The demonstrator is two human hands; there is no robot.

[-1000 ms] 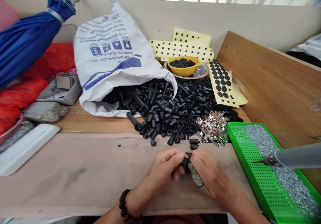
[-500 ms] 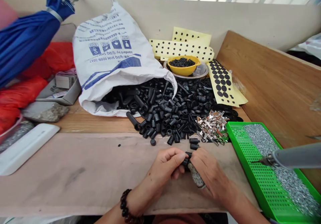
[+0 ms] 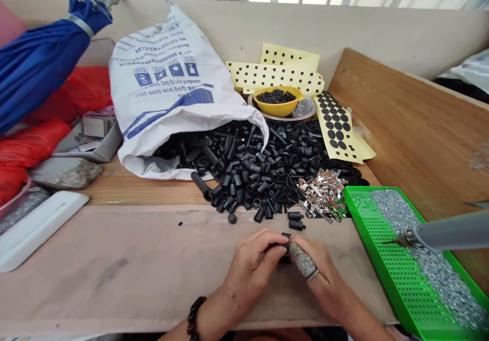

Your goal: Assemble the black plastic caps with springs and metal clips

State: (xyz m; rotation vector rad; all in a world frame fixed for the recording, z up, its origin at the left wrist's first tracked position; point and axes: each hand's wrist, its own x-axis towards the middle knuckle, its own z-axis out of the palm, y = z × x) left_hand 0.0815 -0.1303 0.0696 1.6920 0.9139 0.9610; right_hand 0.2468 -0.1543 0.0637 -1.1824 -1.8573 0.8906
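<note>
Near the front middle of the table, my left hand point(image 3: 248, 264) pinches a small black plastic part point(image 3: 284, 259) between thumb and fingers. My right hand point(image 3: 328, 280) is closed against the same part from the other side, and a speckled grey cover point(image 3: 303, 260) sits on one of its digits. Fingers hide most of the part. Just beyond the hands lie two black cylindrical plastic pieces point(image 3: 296, 225), each with a narrow tip. A heap of black plastic caps and tubes point(image 3: 244, 178) spreads behind them, beside a pile of shiny metal clips point(image 3: 324, 190).
A green perforated tray point(image 3: 382, 259) with small metal pieces stands at right, with a grey electric screwdriver point(image 3: 451, 233) over it. A white sack point(image 3: 171, 76) spills black parts. A yellow bowl point(image 3: 277, 107) stands behind. A white oblong case point(image 3: 46, 229) and blue umbrella point(image 3: 42, 60) are left.
My right hand has rolled over, bringing its grey finger cover up against the black part. The left hand has turned with its thumb closer to the right hand. The camera view shifted slightly.
</note>
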